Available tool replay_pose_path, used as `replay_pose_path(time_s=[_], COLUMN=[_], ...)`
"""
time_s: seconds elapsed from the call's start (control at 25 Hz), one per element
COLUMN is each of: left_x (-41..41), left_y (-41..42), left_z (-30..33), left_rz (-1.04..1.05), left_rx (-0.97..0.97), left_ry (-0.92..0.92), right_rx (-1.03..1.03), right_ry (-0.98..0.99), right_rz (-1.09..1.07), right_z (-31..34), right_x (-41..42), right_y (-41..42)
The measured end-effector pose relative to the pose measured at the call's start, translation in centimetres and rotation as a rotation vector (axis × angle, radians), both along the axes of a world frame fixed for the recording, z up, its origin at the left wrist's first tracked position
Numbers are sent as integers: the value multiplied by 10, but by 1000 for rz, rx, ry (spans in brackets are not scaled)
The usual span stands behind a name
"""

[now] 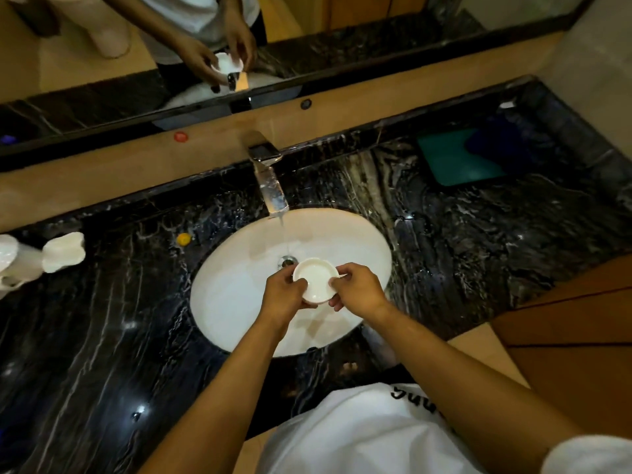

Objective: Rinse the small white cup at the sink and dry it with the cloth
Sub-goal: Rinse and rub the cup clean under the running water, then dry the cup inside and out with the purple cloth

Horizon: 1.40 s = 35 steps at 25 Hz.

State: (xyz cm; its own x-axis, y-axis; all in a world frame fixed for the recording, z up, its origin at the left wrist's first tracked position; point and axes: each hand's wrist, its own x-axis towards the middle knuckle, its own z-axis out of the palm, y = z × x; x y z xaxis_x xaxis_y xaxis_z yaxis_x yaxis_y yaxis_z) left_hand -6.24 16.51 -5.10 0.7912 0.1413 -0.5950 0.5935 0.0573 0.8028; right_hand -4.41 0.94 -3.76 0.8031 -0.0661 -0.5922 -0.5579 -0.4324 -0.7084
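Observation:
The small white cup (314, 278) is held upright over the white oval sink (239, 302), its round mouth facing up at me. My left hand (285, 295) grips its left side and my right hand (355, 287) grips its right side by the handle. The chrome tap (266, 172) runs, and its thin stream of water (285, 237) falls just behind the cup's far rim, near the drain (285, 260). A folded teal and dark blue cloth (468, 155) lies on the counter at the far right, away from both hands.
The sink is set in a black marble counter (102, 319). White ceramic pieces (61, 251) stand at the far left, and a small yellow object (183, 239) lies left of the tap. A mirror (205, 46) runs along the back. An orange wooden surface (581, 319) is at right.

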Motion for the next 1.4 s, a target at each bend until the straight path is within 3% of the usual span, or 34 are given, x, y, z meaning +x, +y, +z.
replay_pose_path(time_s=[0.2, 0.44, 0.68, 0.76, 0.84, 0.96, 1.04, 1.24, 1.4], left_x=[1, 9, 27, 39, 55, 74, 85, 106, 136], left_y=[-19, -59, -119, -142, -169, -203, -222, -255, -282], left_z=[9, 26, 21, 22, 22, 26, 29, 30, 27], left_rz=[13, 4, -116, -83, -52, 99, 147, 51, 21], left_rx=[79, 108, 496, 532, 412, -7, -165, -189, -211], left_ry=[22, 59, 70, 40, 34, 128, 153, 140, 147], right_rx=[70, 33, -34, -33, 2, 87, 151, 185, 86], right_ry=[22, -104, -171, -186, -182, -136, -104, -106, -141], right_rz=[-8, 95, 107, 61, 1, -64, -96, -192, -173], right_z=[-3, 1, -7, -10, -10, -3, 1, 5, 1], right_x=[6, 16, 36, 44, 52, 60, 63, 76, 103], right_y=[-15, -56, -116, -138, -163, -192, -206, -237, -275])
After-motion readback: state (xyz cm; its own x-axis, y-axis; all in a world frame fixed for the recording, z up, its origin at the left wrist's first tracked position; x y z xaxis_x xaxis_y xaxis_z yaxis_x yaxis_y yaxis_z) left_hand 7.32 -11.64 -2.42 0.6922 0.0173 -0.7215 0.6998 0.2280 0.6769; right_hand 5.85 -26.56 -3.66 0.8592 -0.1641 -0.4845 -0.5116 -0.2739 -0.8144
